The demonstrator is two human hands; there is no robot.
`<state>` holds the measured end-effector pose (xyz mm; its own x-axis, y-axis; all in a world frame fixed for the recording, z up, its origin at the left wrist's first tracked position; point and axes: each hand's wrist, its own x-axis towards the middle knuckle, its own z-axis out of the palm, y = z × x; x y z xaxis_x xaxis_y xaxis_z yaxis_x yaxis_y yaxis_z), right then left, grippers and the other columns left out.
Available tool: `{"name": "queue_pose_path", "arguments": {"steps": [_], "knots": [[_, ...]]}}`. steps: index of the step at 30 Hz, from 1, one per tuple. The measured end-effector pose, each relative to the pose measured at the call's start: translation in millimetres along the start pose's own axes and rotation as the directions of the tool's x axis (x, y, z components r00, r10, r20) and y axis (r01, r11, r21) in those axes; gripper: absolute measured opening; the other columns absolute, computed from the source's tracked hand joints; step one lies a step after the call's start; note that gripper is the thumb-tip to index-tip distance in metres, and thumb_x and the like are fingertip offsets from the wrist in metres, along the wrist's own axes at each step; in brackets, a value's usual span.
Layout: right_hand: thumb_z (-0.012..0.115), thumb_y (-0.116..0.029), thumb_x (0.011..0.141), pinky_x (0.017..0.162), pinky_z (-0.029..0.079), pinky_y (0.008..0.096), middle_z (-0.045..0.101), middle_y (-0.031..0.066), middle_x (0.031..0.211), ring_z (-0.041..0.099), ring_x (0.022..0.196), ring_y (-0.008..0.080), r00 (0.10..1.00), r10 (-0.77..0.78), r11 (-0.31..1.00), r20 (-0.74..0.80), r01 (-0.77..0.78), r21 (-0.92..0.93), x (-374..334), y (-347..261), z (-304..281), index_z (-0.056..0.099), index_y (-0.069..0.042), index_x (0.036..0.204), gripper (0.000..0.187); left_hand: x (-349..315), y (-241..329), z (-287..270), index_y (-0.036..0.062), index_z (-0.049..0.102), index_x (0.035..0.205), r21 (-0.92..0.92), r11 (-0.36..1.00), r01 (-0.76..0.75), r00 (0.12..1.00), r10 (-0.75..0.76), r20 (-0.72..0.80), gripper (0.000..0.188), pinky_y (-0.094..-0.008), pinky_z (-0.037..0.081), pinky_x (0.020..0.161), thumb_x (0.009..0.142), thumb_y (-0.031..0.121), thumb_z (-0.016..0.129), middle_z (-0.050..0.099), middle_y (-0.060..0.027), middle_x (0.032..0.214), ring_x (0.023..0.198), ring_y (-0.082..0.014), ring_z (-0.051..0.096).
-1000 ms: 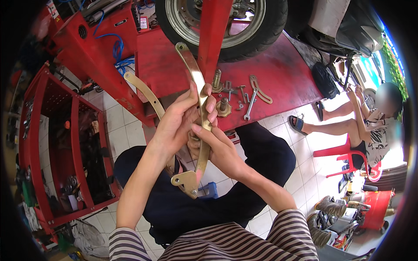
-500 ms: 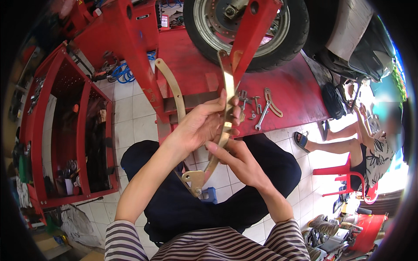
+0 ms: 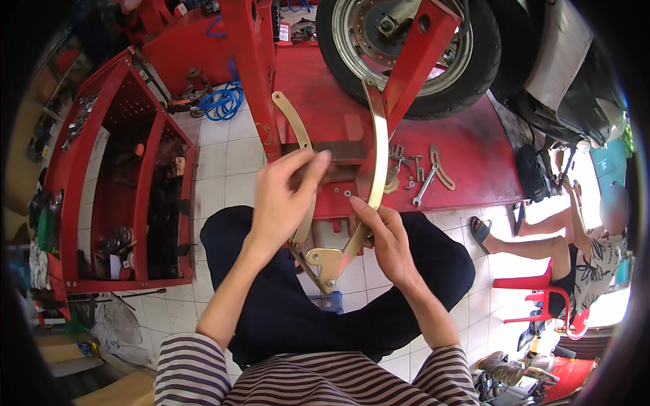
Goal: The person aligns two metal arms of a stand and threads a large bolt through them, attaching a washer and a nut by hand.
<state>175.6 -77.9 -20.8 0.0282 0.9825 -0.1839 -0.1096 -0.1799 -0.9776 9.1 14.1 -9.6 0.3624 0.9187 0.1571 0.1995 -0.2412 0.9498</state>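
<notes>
A gold-coloured metal bracket (image 3: 378, 162) stands between my knees in a V, its two curved, drilled arms meeting at a bolted plate (image 3: 325, 262) at the bottom. My right hand (image 3: 391, 238) is closed round the lower part of its right arm, thumb along the near face. My left hand (image 3: 283, 196) is in front of the left arm (image 3: 291, 118), covering its middle. Its fingers are curled and slightly blurred, with the tips partly hidden, so whether they grip that arm is unclear. Past the hands, small nuts (image 3: 347, 193) rest on the red bench.
On the red bench (image 3: 467, 155) lie a wrench (image 3: 425, 186), a slotted curved plate (image 3: 443, 167) and several bolts (image 3: 418, 166). A wheel (image 3: 413, 54) and red uprights (image 3: 250, 81) rise beyond. A red shelf cart (image 3: 139, 203) stands left; a person (image 3: 589, 257) sits right.
My left hand has let go of the bracket's right arm and moved left, in front of the left arm. My right hand keeps its hold. The view has shifted, moving the scene rightward.
</notes>
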Motion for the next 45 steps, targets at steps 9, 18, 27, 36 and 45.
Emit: {"name": "queue_pose_path", "arguments": {"steps": [9, 18, 27, 36, 45], "knots": [[0.056, -0.038, 0.101, 0.057, 0.031, 0.0224, 0.042, -0.0061, 0.067, 0.037, 0.060, 0.0039, 0.998, 0.059, 0.997, -0.029, -0.057, 0.050, -9.6, -8.8, 5.5, 0.053, -0.008, 0.075, 0.040, -26.9, -30.0, -12.1, -0.0012, 0.064, 0.114, -0.007, 0.948, 0.319, 0.914, -0.306, 0.264, 0.046, -0.0356, 0.054, 0.071, 0.106, 0.040, 0.043, 0.072, -0.0193, 0.097, 0.084, -0.0264, 0.073], [0.053, -0.034, 0.101, 0.051, 0.026, 0.0245, 0.042, -0.0048, 0.062, 0.037, 0.055, 0.0052, 0.997, 0.041, 0.996, -0.066, -0.035, 0.081, -6.3, -5.8, -9.5, 0.046, -0.011, 0.070, 0.039, -28.8, -66.6, 11.5, 0.0075, 0.047, 0.094, -0.826, 0.010, 0.563, 0.826, -0.025, 0.563, 0.040, -0.0213, 0.044, 0.042, 0.107, 0.044, 0.038, 0.046, -0.0007, 0.074, 0.047, -0.0064, 0.045], [0.043, -0.033, 0.102, 0.063, 0.035, 0.0305, 0.046, 0.0025, 0.069, 0.044, 0.065, 0.0146, 0.999, -0.029, 0.988, 0.013, 0.030, -0.148, -3.8, 36.3, -28.7, 0.048, -0.006, 0.083, 0.033, -58.7, -47.0, 0.7, 0.0039, 0.051, 0.099, -0.849, -0.356, 0.390, 0.904, -0.029, 0.427, 0.027, -0.0188, 0.048, 0.048, 0.107, 0.029, 0.045, 0.037, 0.0034, 0.055, 0.033, -0.0028, 0.035], [0.045, -0.009, 0.091, 0.079, 0.045, 0.0494, 0.058, 0.0224, 0.092, 0.055, 0.088, 0.0436, 0.910, -0.305, 0.390, 0.282, 0.389, -0.834, -24.0, 24.6, -33.2, 0.053, 0.000, 0.127, 0.038, -79.9, -16.2, -14.4, 0.0009, 0.053, 0.102, -0.902, -0.282, 0.325, 0.923, -0.114, 0.368, 0.026, -0.0198, 0.039, 0.047, 0.108, 0.023, 0.041, 0.037, 0.0051, 0.053, 0.032, -0.0048, 0.025], [0.046, -0.009, 0.092, 0.078, 0.047, 0.0489, 0.060, 0.0208, 0.094, 0.058, 0.089, 0.0392, 0.809, -0.409, 0.157, 0.422, 0.518, -0.841, -43.3, 3.2, -26.7, 0.051, 0.000, 0.132, 0.042, -88.1, -2.2, -19.7, 0.0057, 0.052, 0.095, -0.942, -0.135, 0.306, 0.923, -0.199, 0.328, 0.023, -0.0199, 0.033, 0.043, 0.107, 0.024, 0.046, 0.038, 0.0082, 0.056, 0.032, -0.0035, 0.025]]}}
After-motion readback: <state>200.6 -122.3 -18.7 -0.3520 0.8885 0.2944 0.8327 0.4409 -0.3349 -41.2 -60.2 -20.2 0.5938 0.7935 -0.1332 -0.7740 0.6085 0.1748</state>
